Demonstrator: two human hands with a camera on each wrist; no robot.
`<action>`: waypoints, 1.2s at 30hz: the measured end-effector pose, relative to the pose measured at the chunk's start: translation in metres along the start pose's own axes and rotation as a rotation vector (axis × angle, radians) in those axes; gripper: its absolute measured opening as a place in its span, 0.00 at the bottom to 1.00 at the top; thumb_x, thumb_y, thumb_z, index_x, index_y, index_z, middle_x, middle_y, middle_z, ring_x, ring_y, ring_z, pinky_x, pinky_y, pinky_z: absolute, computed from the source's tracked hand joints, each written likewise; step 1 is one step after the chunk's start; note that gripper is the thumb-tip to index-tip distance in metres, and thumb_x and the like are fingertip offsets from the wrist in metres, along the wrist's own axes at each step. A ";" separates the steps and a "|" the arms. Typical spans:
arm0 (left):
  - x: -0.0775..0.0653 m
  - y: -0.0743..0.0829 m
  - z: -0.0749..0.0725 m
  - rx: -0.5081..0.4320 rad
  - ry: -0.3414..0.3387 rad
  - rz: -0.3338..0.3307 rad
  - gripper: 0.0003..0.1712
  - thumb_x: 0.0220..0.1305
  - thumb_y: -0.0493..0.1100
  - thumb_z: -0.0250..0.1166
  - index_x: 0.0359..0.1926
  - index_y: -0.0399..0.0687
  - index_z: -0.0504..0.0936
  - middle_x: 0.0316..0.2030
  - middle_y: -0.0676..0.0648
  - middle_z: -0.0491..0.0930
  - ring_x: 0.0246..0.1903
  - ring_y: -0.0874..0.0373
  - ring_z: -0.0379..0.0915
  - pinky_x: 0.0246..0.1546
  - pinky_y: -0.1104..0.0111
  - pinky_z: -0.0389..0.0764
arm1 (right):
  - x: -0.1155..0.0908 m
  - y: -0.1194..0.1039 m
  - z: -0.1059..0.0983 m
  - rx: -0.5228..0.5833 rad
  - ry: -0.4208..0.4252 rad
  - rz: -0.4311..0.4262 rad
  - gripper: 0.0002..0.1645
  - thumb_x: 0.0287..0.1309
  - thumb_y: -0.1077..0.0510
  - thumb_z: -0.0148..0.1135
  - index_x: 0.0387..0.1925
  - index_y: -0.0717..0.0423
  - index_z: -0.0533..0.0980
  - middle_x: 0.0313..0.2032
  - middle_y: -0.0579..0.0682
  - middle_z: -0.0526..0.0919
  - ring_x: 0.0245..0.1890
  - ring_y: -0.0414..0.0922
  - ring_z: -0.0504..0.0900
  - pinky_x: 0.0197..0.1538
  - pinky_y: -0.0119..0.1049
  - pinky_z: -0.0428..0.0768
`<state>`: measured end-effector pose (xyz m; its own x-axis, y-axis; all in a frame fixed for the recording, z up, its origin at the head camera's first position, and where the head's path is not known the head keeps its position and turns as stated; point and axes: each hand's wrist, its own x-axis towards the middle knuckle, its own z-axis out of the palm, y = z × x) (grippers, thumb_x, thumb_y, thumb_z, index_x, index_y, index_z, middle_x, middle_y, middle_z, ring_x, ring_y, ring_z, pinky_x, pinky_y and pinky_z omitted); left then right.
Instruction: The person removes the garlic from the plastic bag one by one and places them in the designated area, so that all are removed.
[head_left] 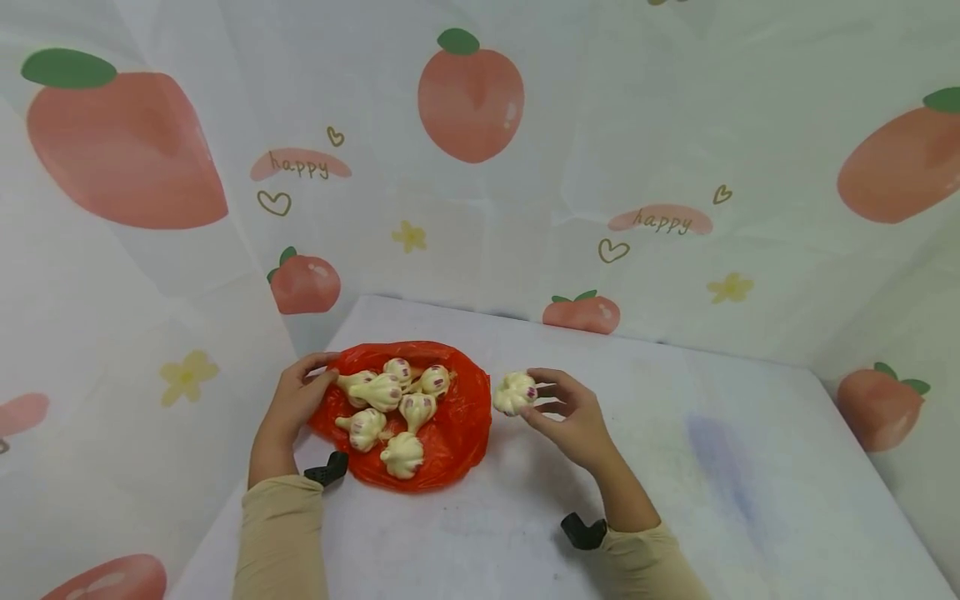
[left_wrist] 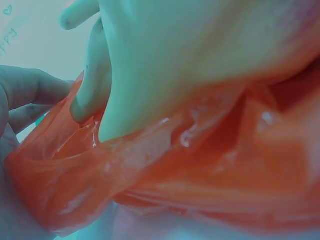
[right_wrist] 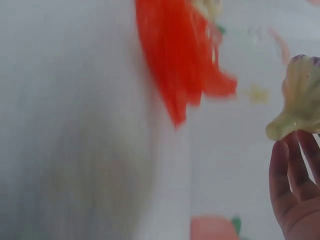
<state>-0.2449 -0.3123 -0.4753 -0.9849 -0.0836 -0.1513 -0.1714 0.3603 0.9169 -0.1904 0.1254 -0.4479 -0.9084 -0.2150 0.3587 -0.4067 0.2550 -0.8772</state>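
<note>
The backdrop (head_left: 487,217) carries one legible word, "happy", in thin lowercase handwritten-style script, at two positions. The first inscription (head_left: 300,166) stands on a coral band (head_left: 341,169), above and left of the far left corner of the worktop (head_left: 465,542). The second inscription (head_left: 663,222) stands on a matching band (head_left: 701,220), above the right half of the worktop's far edge. Heart outlines (head_left: 274,203) adjoin both words. The left wrist view shows the partial lettering (left_wrist: 9,40) "ppy", tilted, on the backdrop.
</note>
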 end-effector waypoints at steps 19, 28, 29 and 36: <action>0.003 0.001 0.002 0.062 0.018 0.007 0.34 0.81 0.48 0.55 0.82 0.48 0.61 0.79 0.32 0.61 0.75 0.31 0.62 0.75 0.40 0.69 | -0.043 0.037 -0.127 -0.603 0.228 0.116 0.33 0.57 0.62 0.79 0.63 0.62 0.79 0.54 0.58 0.86 0.49 0.54 0.86 0.46 0.32 0.85; -0.001 -0.001 0.001 0.080 0.002 -0.022 0.34 0.82 0.50 0.53 0.82 0.46 0.60 0.80 0.32 0.60 0.76 0.31 0.62 0.75 0.39 0.68 | -0.055 0.038 -0.150 -0.602 0.209 0.255 0.34 0.63 0.56 0.75 0.66 0.65 0.76 0.56 0.65 0.84 0.52 0.62 0.86 0.51 0.44 0.86; -0.001 -0.001 0.001 0.079 -0.001 -0.025 0.34 0.82 0.50 0.53 0.82 0.46 0.60 0.80 0.32 0.59 0.76 0.31 0.61 0.75 0.39 0.68 | -0.055 0.039 -0.152 -0.607 0.199 0.273 0.34 0.64 0.55 0.75 0.66 0.66 0.75 0.57 0.66 0.83 0.53 0.63 0.85 0.53 0.48 0.86; 0.003 0.001 0.003 0.067 0.002 -0.025 0.34 0.82 0.52 0.53 0.82 0.49 0.61 0.80 0.34 0.60 0.76 0.32 0.61 0.75 0.39 0.68 | -0.062 0.048 -0.165 -0.635 0.151 0.398 0.37 0.66 0.51 0.73 0.69 0.67 0.72 0.61 0.72 0.80 0.55 0.69 0.84 0.55 0.63 0.84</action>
<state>-0.2483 -0.3098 -0.4761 -0.9804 -0.0947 -0.1729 -0.1968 0.4195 0.8862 -0.1699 0.3060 -0.4596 -0.9831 0.1260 0.1331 0.0180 0.7891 -0.6140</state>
